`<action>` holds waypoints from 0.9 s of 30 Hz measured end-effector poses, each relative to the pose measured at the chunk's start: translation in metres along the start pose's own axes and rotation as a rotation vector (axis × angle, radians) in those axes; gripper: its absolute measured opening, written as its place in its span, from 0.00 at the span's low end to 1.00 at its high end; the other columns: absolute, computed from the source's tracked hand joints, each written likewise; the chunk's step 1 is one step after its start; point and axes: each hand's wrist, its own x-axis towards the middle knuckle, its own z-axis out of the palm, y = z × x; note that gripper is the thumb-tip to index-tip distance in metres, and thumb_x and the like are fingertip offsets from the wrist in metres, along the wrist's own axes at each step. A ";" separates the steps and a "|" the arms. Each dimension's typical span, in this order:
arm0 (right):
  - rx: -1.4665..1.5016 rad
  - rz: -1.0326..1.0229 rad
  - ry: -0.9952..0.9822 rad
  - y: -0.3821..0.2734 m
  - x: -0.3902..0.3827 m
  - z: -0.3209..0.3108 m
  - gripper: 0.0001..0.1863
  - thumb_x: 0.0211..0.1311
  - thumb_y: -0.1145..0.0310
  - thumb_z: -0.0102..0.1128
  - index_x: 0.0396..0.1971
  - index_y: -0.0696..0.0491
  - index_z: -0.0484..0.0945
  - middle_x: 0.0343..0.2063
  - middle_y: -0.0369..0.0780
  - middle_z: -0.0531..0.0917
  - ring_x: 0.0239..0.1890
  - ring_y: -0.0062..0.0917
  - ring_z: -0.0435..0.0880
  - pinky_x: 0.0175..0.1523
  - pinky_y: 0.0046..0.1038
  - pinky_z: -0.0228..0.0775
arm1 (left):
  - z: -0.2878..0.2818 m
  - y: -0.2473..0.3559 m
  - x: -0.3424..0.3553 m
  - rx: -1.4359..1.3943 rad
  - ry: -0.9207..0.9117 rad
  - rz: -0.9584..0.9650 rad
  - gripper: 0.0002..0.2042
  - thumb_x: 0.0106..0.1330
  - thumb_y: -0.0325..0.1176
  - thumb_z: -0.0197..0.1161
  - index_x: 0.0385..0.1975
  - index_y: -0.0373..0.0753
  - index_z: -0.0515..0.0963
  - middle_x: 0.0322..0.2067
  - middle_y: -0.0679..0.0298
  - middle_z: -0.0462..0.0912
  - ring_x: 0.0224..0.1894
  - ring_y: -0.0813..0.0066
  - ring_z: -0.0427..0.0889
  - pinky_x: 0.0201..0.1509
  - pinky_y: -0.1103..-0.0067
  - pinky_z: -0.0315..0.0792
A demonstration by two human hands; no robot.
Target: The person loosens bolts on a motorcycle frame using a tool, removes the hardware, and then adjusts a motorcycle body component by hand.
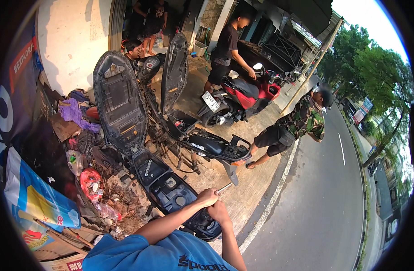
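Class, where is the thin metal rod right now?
In the head view, below centre and slightly right, the rod sticks out past the left hand, with the right hand just below in the picture.

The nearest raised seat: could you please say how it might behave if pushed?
The seat would probably swing, as its lower end meets the motorbike. It looks stiff, given its ribbed underside, and may tip, standing upright.

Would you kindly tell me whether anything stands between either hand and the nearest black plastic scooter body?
Nothing visible does: the left hand and right hand are together by the black plastic scooter body, with no object showing between. The slim silver metal rod at the left hand points away from that body. Contact is unclear.
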 end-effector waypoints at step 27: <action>-0.342 -0.015 0.324 -0.019 0.013 -0.005 0.16 0.71 0.57 0.47 0.37 0.54 0.77 0.23 0.54 0.84 0.29 0.52 0.85 0.36 0.52 0.76 | 0.020 -0.025 -0.010 -0.358 0.484 -0.117 0.41 0.68 0.52 0.56 0.68 0.23 0.51 0.62 0.31 0.64 0.68 0.47 0.65 0.72 0.61 0.56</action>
